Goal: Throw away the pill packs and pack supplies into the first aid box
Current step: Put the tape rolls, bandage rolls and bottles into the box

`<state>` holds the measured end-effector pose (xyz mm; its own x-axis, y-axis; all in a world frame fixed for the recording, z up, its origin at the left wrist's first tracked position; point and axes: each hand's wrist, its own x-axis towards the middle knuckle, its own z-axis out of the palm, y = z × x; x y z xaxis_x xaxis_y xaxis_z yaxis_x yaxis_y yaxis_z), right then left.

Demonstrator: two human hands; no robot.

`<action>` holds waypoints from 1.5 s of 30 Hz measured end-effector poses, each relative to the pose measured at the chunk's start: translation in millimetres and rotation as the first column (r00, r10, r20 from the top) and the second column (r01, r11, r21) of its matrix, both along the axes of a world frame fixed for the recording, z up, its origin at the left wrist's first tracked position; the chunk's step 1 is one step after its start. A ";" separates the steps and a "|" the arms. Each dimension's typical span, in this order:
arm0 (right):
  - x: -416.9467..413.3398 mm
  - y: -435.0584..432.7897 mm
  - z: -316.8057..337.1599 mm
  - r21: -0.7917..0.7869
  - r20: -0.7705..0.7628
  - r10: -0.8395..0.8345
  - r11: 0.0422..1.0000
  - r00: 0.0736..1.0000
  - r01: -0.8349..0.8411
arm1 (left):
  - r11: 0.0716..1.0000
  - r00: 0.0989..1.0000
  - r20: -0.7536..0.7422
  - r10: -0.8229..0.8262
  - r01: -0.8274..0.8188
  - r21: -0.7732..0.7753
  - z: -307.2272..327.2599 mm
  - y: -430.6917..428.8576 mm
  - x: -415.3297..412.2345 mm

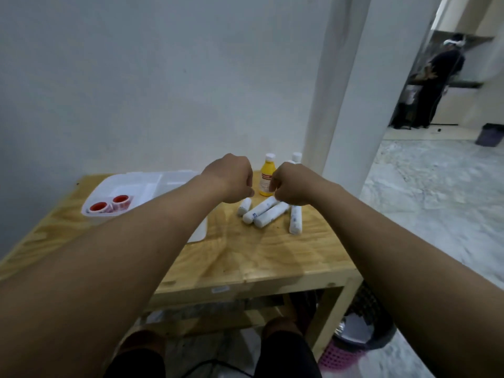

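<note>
Your arms reach out over the desk (245, 257). Your left hand (231, 178) and right hand (293, 184) curl down just above the white rolls (263, 211). It is hard to tell if they grip any. Next, pinch some rolls and carry them to the box (94, 199) left of your left hand.

A pale wooden desk (245, 257) is set against a wall. On its left part a white box (94, 211) is laid open. To the right of it, four white rolls (260, 212) are gathered toward the far edge (two lie side by side and touching, a shorter one is just beside them on the left, and the fourth lies just to their right). Behind them a yellow bottle (266, 177) is stood upright, and a white bottle (296, 157), only partly seen, is placed near it.
</note>
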<state>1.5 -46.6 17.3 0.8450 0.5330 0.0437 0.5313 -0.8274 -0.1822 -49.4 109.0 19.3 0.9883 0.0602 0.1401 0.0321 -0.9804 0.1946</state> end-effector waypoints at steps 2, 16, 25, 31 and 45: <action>4.1 -3.4 -10.5 -0.051 -0.001 0.027 0.998 1.000 -0.027 | 0.997 0.999 -0.031 0.026 -0.024 0.069 -8.1 -2.6 11.2; 19.0 -12.4 -39.0 -0.257 0.029 0.183 0.952 0.983 -0.170 | 0.977 0.967 -0.194 0.168 -0.138 0.161 -36.9 -8.7 42.7; 18.6 -8.7 -44.6 -0.326 0.083 0.262 0.919 0.961 -0.222 | 0.975 0.963 -0.177 0.201 -0.180 0.130 -38.3 -8.2 46.9; 17.1 -9.0 -39.5 -0.284 0.117 0.311 0.920 0.943 -0.268 | 0.979 0.976 -0.086 0.199 -0.195 0.050 -23.6 -1.5 44.8; -17.6 18.8 40.8 0.057 0.075 0.169 0.983 0.983 -0.173 | 0.936 0.946 0.120 0.302 -0.270 -0.225 50.9 63.8 -13.8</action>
<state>-16.1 -27.8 58.0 0.7355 0.6634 0.1376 0.6769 -0.7113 -0.1891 -63.1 172.8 70.2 0.8933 0.3796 0.2407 0.2599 -0.8731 0.4126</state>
